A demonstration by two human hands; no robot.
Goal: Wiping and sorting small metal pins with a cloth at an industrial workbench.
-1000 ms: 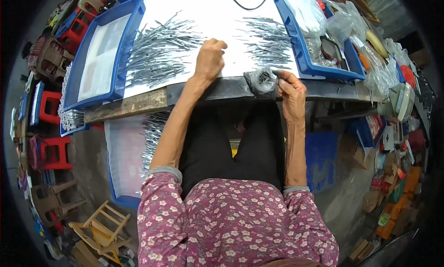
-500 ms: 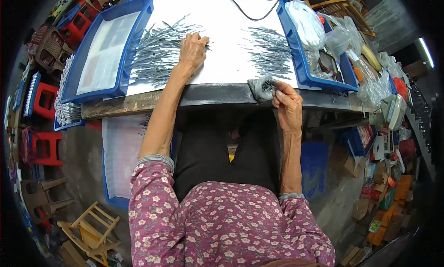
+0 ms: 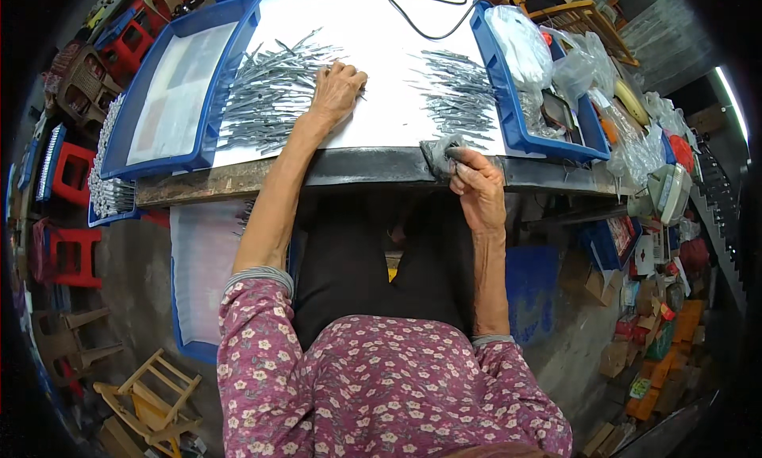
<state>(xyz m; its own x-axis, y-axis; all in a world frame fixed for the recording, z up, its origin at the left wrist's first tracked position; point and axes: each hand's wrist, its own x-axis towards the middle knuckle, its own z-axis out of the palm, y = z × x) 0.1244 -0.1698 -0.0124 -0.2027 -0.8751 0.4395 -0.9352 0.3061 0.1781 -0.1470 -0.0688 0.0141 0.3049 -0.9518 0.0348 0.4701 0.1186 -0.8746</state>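
Note:
My left hand [image 3: 336,94] rests at the right edge of a large pile of thin grey strips [image 3: 266,101] on the white tabletop. Its fingers are curled down, and what they pinch is hidden beneath them. At the table's near edge, my right hand [image 3: 481,190] has thumb and fingers pressed together on a crumpled grey cloth [image 3: 438,155], which looks smudged dark. Just beyond the cloth lies a second, smaller pile of grey strips [image 3: 459,97], roughly lined up side by side.
A blue tray [image 3: 208,132] with a pale liner stands left, and another blue tray [image 3: 508,113] holding plastic bags stands right. A black cable [image 3: 409,20] loops at the back. The dark table edge [image 3: 365,166] runs before my lap. Red stools [image 3: 75,255] stand far left.
My right hand has shifted left and closed in on the grey cloth at the table edge. My left hand has moved slightly right and nearer, beside the large pile.

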